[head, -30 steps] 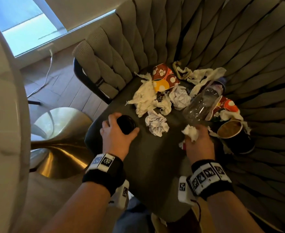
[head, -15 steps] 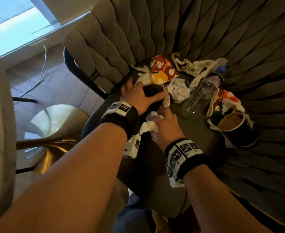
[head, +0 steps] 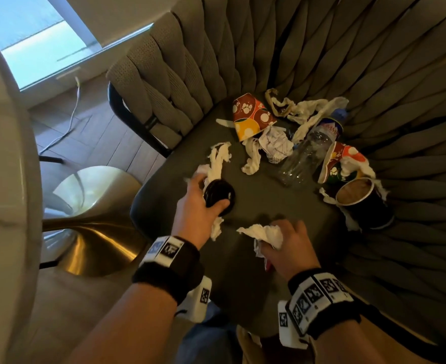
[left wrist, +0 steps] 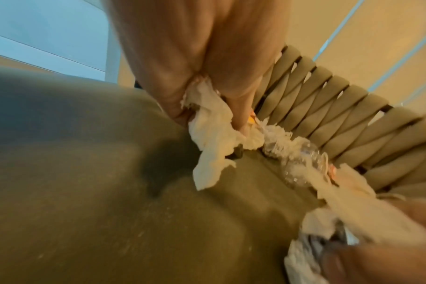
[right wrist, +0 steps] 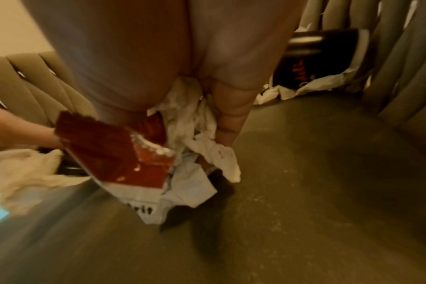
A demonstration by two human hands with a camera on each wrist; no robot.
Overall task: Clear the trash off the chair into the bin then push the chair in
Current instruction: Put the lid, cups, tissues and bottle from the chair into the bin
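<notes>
Trash lies at the back of the dark grey chair seat (head: pixel 256 279): a spotted paper cup (head: pixel 252 116), crumpled paper (head: pixel 275 147), a clear plastic bottle (head: pixel 306 156), a second spotted cup (head: pixel 344 164), a dark cup (head: pixel 361 203) and torn tissues (head: pixel 308 111). My left hand (head: pixel 211 198) grips a black lid (head: pixel 220 195) together with a strip of white tissue (head: pixel 218 164), which hangs from the fist (left wrist: pixel 212 149). Near the seat's front, my right hand (head: pixel 282 240) clutches a wad of tissue (head: pixel 265 232) and a red and white wrapper (right wrist: pixel 114 157).
A white table edge (head: pixel 3 179) curves along the left, with its gold pedestal base (head: pixel 95 232) below. The chair's woven backrest (head: pixel 374 74) wraps round the back and right. A cable (head: pixel 69 122) lies on the wooden floor. No bin is in view.
Both hands went into the pile and have drawn back toward the seat's front. The left now holds tissue as well as the black lid. The right holds more tissue.
</notes>
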